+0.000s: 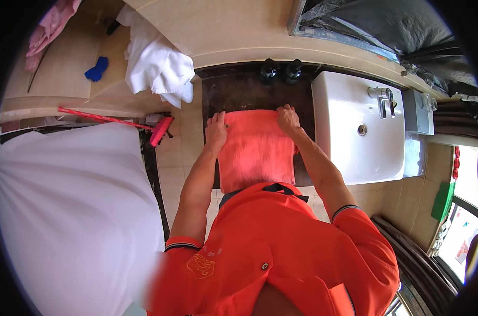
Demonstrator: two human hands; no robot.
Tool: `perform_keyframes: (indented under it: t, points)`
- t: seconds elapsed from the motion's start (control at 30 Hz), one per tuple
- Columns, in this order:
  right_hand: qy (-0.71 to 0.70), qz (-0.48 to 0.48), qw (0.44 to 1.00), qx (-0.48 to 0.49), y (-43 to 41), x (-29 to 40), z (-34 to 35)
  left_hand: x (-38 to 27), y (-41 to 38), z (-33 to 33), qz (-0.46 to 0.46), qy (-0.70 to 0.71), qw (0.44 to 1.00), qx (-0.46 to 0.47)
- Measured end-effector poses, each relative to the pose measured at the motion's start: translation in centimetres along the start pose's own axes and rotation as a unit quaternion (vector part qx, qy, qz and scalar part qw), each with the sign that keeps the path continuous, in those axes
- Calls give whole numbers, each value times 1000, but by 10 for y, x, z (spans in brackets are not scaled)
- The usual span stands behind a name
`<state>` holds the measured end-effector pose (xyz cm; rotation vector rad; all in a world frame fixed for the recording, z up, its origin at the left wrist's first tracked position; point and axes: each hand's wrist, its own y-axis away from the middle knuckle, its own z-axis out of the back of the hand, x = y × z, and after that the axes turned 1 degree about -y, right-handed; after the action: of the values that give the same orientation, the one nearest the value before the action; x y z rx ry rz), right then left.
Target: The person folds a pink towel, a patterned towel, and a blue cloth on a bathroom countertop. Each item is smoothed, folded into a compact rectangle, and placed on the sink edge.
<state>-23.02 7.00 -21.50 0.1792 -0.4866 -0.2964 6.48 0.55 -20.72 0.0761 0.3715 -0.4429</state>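
A coral-red towel [256,152] lies spread over the dark stone countertop [231,93], its near end hanging over the front edge by my waist. My left hand [216,132] grips the far left corner, fingers bent over the cloth. At the far right corner my right hand [288,119] pinches the towel's edge between thumb and fingers. The cloth looks fairly flat between both hands. Something small and red shows beside its right edge, partly hidden by my right forearm.
Two dark pump bottles [280,72] stand at the counter's back. Right of it is a white washbasin [343,146] with a chrome faucet [381,96]. A white towel [160,59] hangs at back left, above a pink-headed brush [162,131]. White fabric [77,205] covers a surface at left.
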Motion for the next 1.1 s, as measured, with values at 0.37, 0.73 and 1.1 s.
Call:
perform_keyframes:
  t: [0.37, 0.73, 1.1]
  points:
    - [-82, 220, 971, -42, 39, -6, 65, 22, -3, 44, -104, 103, 989, 29]
    - [-56, 210, 976, 9, 194, -6, 84, -34, 133, 133, -164, 178, 968, 61]
    - [-13, 159, 987, 10, 251, -22, 41, -18, 187, 96, -249, 169, 940, 161]
